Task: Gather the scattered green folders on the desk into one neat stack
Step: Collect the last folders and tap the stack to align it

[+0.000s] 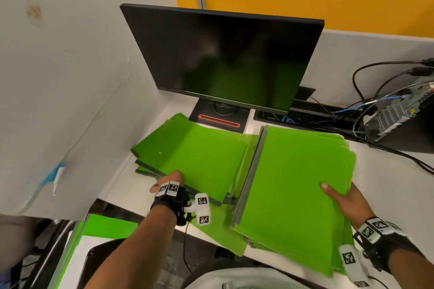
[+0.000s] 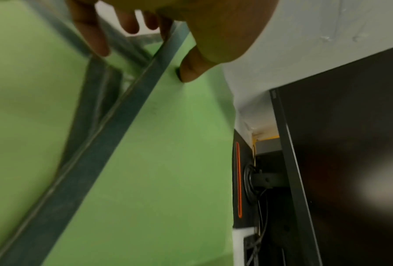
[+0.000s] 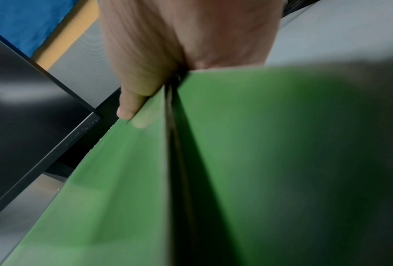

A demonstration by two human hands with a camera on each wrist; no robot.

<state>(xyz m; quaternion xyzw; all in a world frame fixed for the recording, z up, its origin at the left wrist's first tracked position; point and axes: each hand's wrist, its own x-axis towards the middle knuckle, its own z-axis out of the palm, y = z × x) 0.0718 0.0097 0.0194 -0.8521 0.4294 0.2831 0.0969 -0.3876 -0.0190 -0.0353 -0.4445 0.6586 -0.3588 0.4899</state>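
Note:
Two piles of green folders lie on the white desk (image 1: 122, 183) in front of the monitor. My left hand (image 1: 170, 183) pinches the near edge of the left pile (image 1: 192, 152), thumb on top (image 2: 190, 72) and fingers underneath (image 2: 93, 36). My right hand (image 1: 342, 197) grips the right edge of the larger right pile (image 1: 296, 183), thumb on its top cover (image 3: 129, 106) and fingers hidden below. The right pile is tilted, its left edge raised. More green sheets (image 1: 220, 230) lie flat under both piles.
A black monitor (image 1: 225, 61) on its stand (image 1: 218, 118) is right behind the folders. Cables and a small computer (image 1: 399, 110) fill the back right. A grey partition wall (image 1: 58, 91) bounds the left. Another green folder (image 1: 108, 226) lies below the desk edge at lower left.

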